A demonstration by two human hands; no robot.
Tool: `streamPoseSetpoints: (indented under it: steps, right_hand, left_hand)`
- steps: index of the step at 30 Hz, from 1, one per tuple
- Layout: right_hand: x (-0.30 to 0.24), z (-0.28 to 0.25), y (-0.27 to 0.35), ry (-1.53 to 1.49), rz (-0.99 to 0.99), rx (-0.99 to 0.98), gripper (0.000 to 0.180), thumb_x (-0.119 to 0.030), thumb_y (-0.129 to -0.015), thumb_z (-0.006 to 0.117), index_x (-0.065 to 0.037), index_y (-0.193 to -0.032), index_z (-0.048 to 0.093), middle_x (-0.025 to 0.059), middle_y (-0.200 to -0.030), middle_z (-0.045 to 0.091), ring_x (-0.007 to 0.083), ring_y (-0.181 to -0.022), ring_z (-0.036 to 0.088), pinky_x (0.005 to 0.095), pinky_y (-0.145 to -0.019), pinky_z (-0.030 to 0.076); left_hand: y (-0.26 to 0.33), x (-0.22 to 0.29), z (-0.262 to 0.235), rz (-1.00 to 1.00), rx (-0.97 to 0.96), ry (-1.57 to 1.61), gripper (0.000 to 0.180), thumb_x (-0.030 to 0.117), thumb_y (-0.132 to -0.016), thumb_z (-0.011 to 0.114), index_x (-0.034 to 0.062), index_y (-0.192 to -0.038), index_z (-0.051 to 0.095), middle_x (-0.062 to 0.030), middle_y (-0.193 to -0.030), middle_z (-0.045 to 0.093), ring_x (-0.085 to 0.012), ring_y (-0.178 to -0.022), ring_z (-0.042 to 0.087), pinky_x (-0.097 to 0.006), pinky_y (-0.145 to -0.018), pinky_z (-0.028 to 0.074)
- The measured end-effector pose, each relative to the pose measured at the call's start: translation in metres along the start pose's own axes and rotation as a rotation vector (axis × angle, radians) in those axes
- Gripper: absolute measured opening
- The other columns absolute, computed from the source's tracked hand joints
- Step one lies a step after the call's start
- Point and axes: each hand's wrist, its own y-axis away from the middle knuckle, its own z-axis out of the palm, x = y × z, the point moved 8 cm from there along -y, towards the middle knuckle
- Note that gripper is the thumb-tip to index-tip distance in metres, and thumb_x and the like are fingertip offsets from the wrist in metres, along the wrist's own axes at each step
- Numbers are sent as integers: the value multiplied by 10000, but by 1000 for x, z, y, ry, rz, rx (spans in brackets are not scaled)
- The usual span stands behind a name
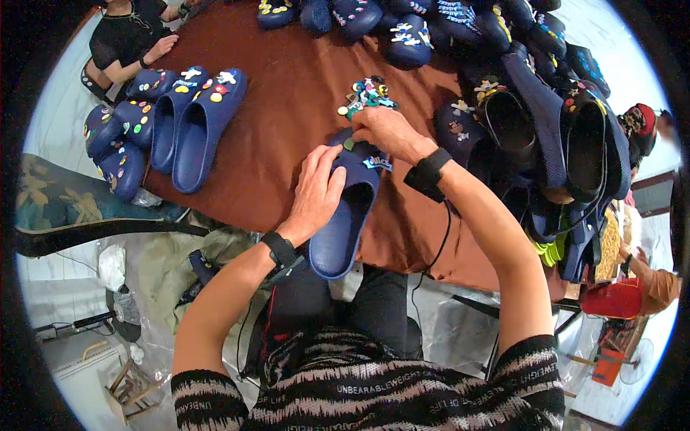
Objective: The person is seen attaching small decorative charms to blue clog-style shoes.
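Observation:
A navy foam clog [336, 248] lies on the brown cloth in front of me, its open heel toward my body. My left hand [316, 190] grips the left side of its upper. Over the toe, my right hand [392, 134] has its fingers pinched together; what they hold, if anything, is hidden. A small green charm [349, 144] shows on the toe just below those fingertips. A light blue and white lettering charm [378, 164] sits on the clog's right side. Just beyond the right hand is a heap of small colourful charms [370, 93].
Decorated navy clogs [208, 129] stand at the left, and many more [410, 39] line the far edge. A tall pile of clogs [532, 118] rises at the right. A person's hand [162, 47] rests at the far left table edge. A black cable [438, 244] hangs near my right wrist.

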Motion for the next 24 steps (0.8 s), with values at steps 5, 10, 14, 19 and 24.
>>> streamPoseSetpoints:
  steps: [5, 10, 14, 19, 24]
  right_hand:
    - [62, -10, -5, -167, 227, 121, 187, -161, -862, 659, -16, -971, 705, 206, -895, 702, 361, -866, 685, 427, -778, 520]
    - [125, -12, -2, -40, 338, 197, 208, -190, -869, 636, -66, -1010, 725, 200, -970, 717, 397, -969, 678, 473, -855, 528]
    - [92, 14, -26, -201, 112, 13, 216, -144, -861, 668, -22, -1032, 719, 177, -955, 721, 313, -888, 688, 411, -826, 520]
    - [73, 24, -46, -110, 49, -123, 266, -203, -853, 702, -36, -1059, 716, 180, -991, 718, 341, -930, 677, 433, -827, 519]
    - [66, 38, -63, 307, 63, -183, 369, -371, -824, 747, -61, -1020, 702, 196, -956, 715, 374, -950, 685, 474, -800, 542]
  left_hand:
    - [1, 1, -1, 29, 40, 16, 422, 229, -983, 512, -3, -1336, 505, -209, -1359, 481, -389, -1278, 450, -463, -1102, 353]
    - [-1, 3, 4, 16, 12, 28, 406, 221, -1002, 486, -1, -1341, 502, -209, -1363, 473, -379, -1309, 440, -435, -1127, 332]
    - [1, -4, -1, -16, 7, 16, 402, 221, -1001, 488, 4, -1339, 506, -208, -1354, 475, -377, -1298, 446, -437, -1121, 338]
    - [0, -2, 1, 9, 27, 14, 408, 246, -976, 527, 6, -1306, 535, -205, -1340, 487, -392, -1263, 460, -465, -1084, 368]
    - [1, -1, 1, 19, 36, 12, 398, 248, -975, 532, 14, -1297, 546, -200, -1339, 484, -389, -1255, 464, -462, -1078, 374]
